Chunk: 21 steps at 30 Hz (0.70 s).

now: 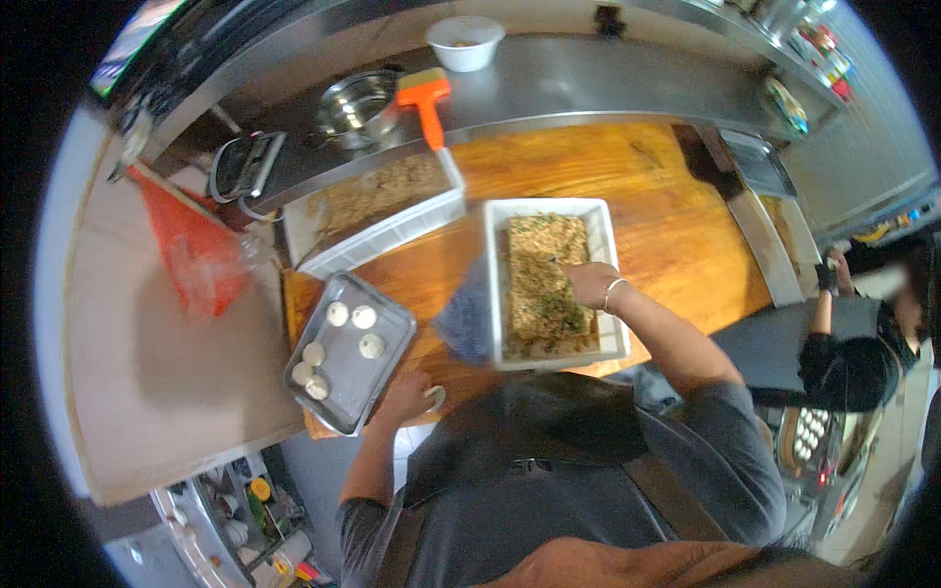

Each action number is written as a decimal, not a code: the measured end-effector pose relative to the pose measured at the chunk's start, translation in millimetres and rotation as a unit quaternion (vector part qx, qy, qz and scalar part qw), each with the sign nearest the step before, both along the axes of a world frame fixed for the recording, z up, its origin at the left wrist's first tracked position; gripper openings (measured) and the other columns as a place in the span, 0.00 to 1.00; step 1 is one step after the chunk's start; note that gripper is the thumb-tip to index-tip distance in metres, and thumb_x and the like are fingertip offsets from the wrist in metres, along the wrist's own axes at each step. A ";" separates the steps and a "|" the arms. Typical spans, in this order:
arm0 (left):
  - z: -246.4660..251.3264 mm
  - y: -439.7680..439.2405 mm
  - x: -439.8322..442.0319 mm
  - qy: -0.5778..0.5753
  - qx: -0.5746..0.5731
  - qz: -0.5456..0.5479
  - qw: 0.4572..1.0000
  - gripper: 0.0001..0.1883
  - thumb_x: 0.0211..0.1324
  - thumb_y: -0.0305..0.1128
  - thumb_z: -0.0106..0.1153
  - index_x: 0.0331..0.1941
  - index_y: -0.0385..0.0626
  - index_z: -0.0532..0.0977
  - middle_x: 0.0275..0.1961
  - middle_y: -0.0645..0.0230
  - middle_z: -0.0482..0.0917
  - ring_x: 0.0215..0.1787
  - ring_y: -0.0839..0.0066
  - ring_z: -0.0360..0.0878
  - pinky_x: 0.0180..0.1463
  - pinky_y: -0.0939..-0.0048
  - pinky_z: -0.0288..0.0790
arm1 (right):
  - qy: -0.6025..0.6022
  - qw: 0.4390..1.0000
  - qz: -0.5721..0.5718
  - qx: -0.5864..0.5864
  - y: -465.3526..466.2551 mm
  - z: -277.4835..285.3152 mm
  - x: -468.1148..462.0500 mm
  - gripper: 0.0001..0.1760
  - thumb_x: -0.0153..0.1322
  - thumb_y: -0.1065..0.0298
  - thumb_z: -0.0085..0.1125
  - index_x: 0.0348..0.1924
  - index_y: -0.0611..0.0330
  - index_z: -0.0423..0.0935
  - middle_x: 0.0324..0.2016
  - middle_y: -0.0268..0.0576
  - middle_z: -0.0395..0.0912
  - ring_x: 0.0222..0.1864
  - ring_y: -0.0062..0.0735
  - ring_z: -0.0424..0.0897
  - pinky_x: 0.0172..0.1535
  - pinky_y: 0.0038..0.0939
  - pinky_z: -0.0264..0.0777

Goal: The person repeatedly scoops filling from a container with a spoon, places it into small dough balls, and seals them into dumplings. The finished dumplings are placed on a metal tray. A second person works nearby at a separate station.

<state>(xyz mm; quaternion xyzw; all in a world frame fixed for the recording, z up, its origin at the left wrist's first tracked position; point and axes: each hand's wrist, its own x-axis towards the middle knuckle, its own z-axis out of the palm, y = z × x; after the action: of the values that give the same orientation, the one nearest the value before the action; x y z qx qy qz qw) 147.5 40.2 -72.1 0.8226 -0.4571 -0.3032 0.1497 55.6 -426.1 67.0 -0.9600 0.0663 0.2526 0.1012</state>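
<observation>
My right hand [592, 284] is over a white plastic tub [612, 242], its fingers at the minced filling [542, 272] with chopped greens. A small dark tool tip seems to show by the fingers; what the hand grips is unclear. My left hand [406, 398] is low at the table's near edge, with a pale round dough wrapper [435, 399] held at its fingers. Just left of it, a metal tray [358, 382] carries several white filled buns [363, 317]. A blue cloth [464, 316] lies against the tub's left side.
A second white tub [390, 234] of brown filling stands at the back left, an orange-handled scraper [432, 117] by its corner. Behind are a steel pot [358, 110] and a white bowl [465, 44]. A red bag [192, 242] hangs at left. A co-worker [853, 353] stands at right.
</observation>
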 end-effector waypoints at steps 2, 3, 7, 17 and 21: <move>5.3 9.7 -4.3 0.286 -0.082 0.232 0.926 0.17 0.55 0.32 0.60 0.49 0.41 0.77 0.46 0.57 0.82 0.51 0.57 0.81 0.55 0.59 0.75 | 0.035 0.995 0.088 0.003 -22.7 13.1 -17.5 0.16 0.70 0.71 0.46 0.45 0.63 0.80 0.44 0.58 0.83 0.46 0.54 0.82 0.47 0.47 0.76; 10.8 12.3 -6.1 0.430 -0.104 0.366 0.819 0.19 0.58 0.32 0.59 0.53 0.40 0.76 0.50 0.60 0.82 0.54 0.61 0.81 0.56 0.60 0.76 | 0.058 0.994 0.081 0.031 -34.5 19.6 -18.8 0.16 0.70 0.71 0.46 0.46 0.63 0.80 0.44 0.58 0.82 0.46 0.54 0.82 0.47 0.47 0.76; 39.6 -14.4 -3.3 0.593 -0.331 0.444 0.585 0.19 0.65 0.32 0.56 0.58 0.40 0.71 0.53 0.64 0.80 0.55 0.66 0.80 0.57 0.62 0.76 | 0.025 0.995 0.018 0.099 -48.9 27.6 6.3 0.19 0.70 0.74 0.44 0.52 0.63 0.78 0.46 0.59 0.82 0.46 0.54 0.82 0.49 0.50 0.75; 106.2 -137.4 13.1 0.561 -0.399 0.445 0.572 0.19 0.70 0.33 0.53 0.60 0.40 0.69 0.58 0.59 0.79 0.61 0.65 0.78 0.65 0.60 0.72 | 0.159 0.980 0.093 0.070 -24.1 53.1 20.6 0.26 0.68 0.76 0.46 0.60 0.62 0.75 0.56 0.57 0.77 0.57 0.49 0.79 0.58 0.44 0.73; 116.5 -165.8 10.0 0.591 -0.420 0.401 0.560 0.20 0.72 0.33 0.51 0.64 0.39 0.67 0.59 0.55 0.78 0.63 0.63 0.77 0.67 0.59 0.70 | 0.152 0.980 0.120 0.038 -31.1 64.7 28.6 0.23 0.74 0.70 0.43 0.61 0.54 0.75 0.49 0.53 0.81 0.50 0.51 0.80 0.55 0.46 0.72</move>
<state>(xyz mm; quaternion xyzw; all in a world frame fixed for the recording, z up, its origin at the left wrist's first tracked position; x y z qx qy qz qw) 157.5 -125.6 44.5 0.4020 0.0348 -0.4044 0.8208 84.2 -457.2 131.8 -0.9067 -0.0444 0.4083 0.0956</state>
